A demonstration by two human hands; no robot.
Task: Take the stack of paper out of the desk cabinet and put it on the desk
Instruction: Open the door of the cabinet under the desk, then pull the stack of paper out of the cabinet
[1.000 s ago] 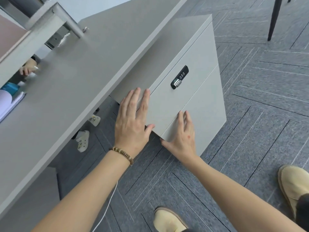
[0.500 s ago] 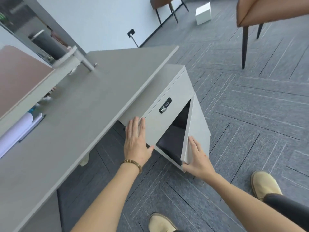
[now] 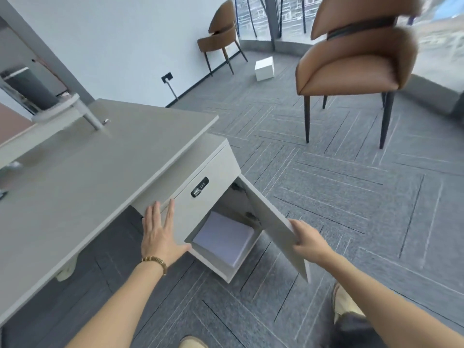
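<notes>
A light grey cabinet [image 3: 200,204] with a black combination lock [image 3: 199,190] stands under the right end of the grey desk [image 3: 82,177]. Its lower door [image 3: 273,222] is swung wide open to the right. Inside lies a white stack of paper [image 3: 223,237], flat on the cabinet floor. My left hand [image 3: 160,234] rests flat, fingers spread, on the cabinet's upper front beside the opening. My right hand [image 3: 307,241] grips the free edge of the open door.
A brown chair [image 3: 351,64] stands on the grey carpet to the right, another brown chair [image 3: 222,36] by the far wall, with a white box [image 3: 264,68] on the floor between. A monitor stand [image 3: 75,109] sits at the desk's back. My shoes [image 3: 344,305] are near the door.
The door was shut, then my right hand pulled it from ajar to wide open, exposing the paper. My left hand stayed on the cabinet front. The view tilted up.
</notes>
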